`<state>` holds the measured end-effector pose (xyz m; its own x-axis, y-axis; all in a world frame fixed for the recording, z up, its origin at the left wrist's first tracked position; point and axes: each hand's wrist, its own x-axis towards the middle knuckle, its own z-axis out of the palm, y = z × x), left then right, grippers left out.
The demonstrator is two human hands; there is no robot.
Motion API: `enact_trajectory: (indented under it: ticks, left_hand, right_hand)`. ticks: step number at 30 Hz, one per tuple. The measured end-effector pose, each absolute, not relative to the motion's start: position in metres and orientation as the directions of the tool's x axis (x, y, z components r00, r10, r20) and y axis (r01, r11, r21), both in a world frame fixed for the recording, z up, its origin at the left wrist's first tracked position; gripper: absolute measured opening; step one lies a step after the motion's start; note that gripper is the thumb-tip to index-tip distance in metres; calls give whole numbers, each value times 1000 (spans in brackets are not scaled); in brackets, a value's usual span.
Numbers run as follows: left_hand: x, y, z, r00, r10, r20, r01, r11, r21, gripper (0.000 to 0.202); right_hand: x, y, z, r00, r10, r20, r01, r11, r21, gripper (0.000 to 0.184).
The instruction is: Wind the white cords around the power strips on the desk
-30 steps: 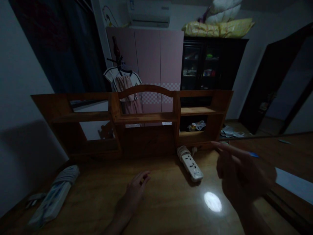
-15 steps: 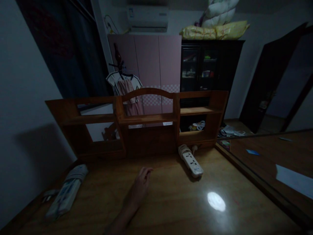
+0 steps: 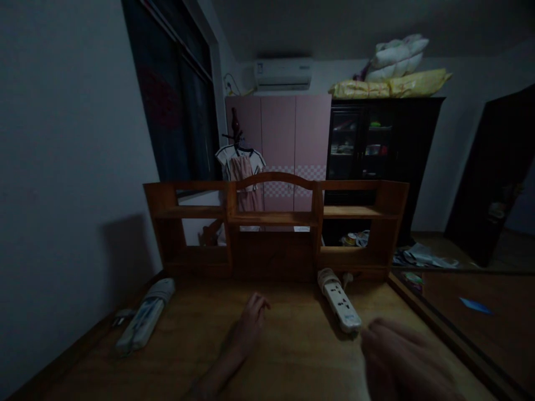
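Note:
My left hand [image 3: 253, 316] rests over the wooden tabletop [image 3: 288, 345], its fingers loosely bent and somewhat apart, holding nothing I can see. At the lower right, my right hand [image 3: 401, 356] is smeared by motion, so its fingers are hard to read. Closest to it is a white power strip [image 3: 343, 306], whose cord is wound round its far end. A second power strip [image 3: 144, 326], also wrapped in its cord, lies on the left side of the table, with its plug beside it.
A wooden shelf unit [image 3: 273, 219] with open compartments stands along the table's back edge. A raised wooden edge [image 3: 434, 328] runs down the right side; beyond it lies a blue item [image 3: 475, 305]. Behind are a pink wardrobe [image 3: 278, 131] and a dark cabinet [image 3: 413, 139].
My right hand has come into view at the lower right, and the bright spot on the table no longer shows. The view has tilted up and turned left. My left hand stays about where it was.

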<state>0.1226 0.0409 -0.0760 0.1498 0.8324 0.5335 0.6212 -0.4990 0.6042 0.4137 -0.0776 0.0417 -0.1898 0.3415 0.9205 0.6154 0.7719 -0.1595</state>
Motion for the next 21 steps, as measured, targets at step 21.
enact_trajectory:
  ticks: [21]
  left_hand:
    - [-159,22,-69,-623,751,220,782,595,185,81]
  right_hand:
    - [403,44,-88,-323,798,510,704,562,-434,50]
